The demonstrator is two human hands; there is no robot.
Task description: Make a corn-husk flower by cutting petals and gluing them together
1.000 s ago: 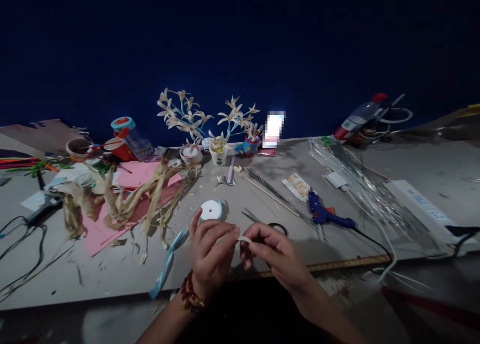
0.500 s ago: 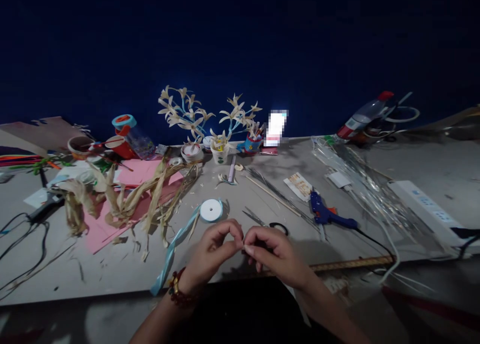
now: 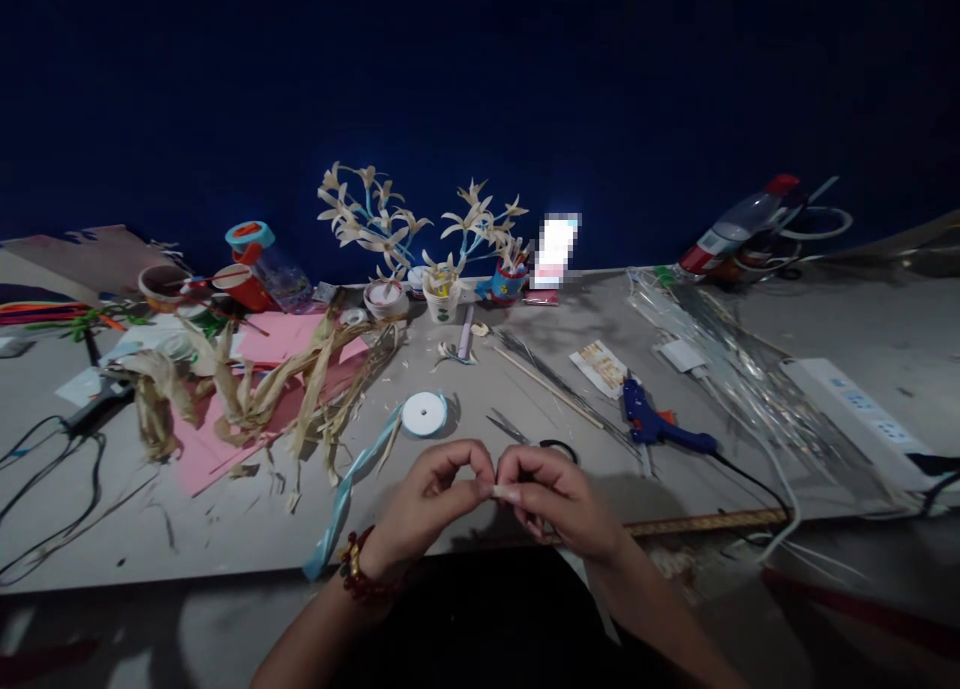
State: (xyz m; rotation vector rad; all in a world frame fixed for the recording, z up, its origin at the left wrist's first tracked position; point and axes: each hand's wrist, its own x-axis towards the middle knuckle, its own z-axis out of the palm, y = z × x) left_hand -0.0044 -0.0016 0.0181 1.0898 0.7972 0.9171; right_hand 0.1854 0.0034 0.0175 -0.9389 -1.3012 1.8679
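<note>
My left hand, with a beaded bracelet at its wrist, and my right hand meet at the table's front edge. Thumbs and fingers of both pinch a small pale piece between them; what it is I cannot make out. Just behind the hands lie scissors, their black handle partly hidden by my right hand. A white spool with light blue ribbon lies beyond my left hand. A blue glue gun rests to the right, near a small printed packet.
Dried husks cover pink paper at left. Pale flowers on blue stems stand in cups at the back. Thin wires lie mid-table. A power strip, plastic bags and a bottle are at right.
My hands have shifted slightly, and more of the pale piece shows between the fingertips. The view has tilted a little. The table items stay in place.
</note>
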